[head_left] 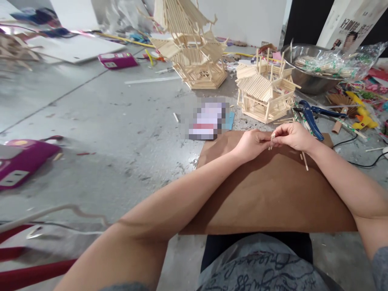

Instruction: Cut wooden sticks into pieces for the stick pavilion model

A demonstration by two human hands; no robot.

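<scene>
Both hands meet over the far part of a brown board (pixel 273 194). My left hand (pixel 252 143) is closed, its fingertips pinching short wooden sticks (pixel 270 147). From the other side my right hand (pixel 291 136) pinches the same small pieces; the fingers partly hide them. A loose thin stick (pixel 304 161) lies on the board below my right hand. Just beyond the hands stands a small six-sided stick pavilion (pixel 263 91) with upright posts on top. Farther back is a taller tiered stick pagoda (pixel 197 60) with flared roofs.
Blue-handled cutters (pixel 312 119) and a yellow glue gun (pixel 362 115) lie at the right. Behind them, a metal bowl (pixel 315 83) holds bagged sticks. A pixelated phone (pixel 206 121) rests left of the board. Purple power strips (pixel 118 60) and cables lie on the grey floor.
</scene>
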